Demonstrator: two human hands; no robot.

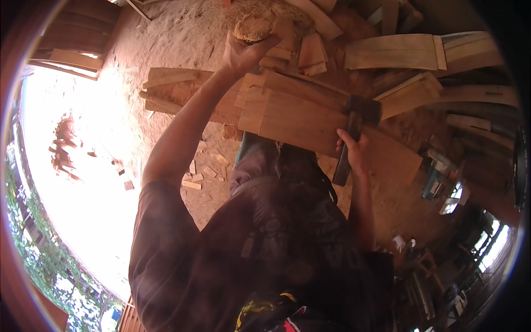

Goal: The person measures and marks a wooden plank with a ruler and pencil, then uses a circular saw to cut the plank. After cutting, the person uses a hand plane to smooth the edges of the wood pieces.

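Dusty brown ground [171, 39] is spreading beneath an open-sided work area, with harsh daylight washing out the left side. Curved and flat boards [392, 52] are lying in loose heaps at the upper right, seemingly set aside within reach. A wide board [304, 119] is stretching slantwise in front of the person's legs [282, 166], probably placed there so that both arms are reaching it easily. Over its right part, a dark mallet [355, 120] is pointing its head away from the body. The right hand [355, 149] is closing around the handle partway along, leaving the butt jutting out below, perhaps for balance. The left hand [240, 58] is reaching far forward, fingers and thumb parting around a rough, straw-coloured lump [254, 25]; whether it is gripping or merely steadying, I cannot tell. Small offcuts [192, 185] are littering the ground.
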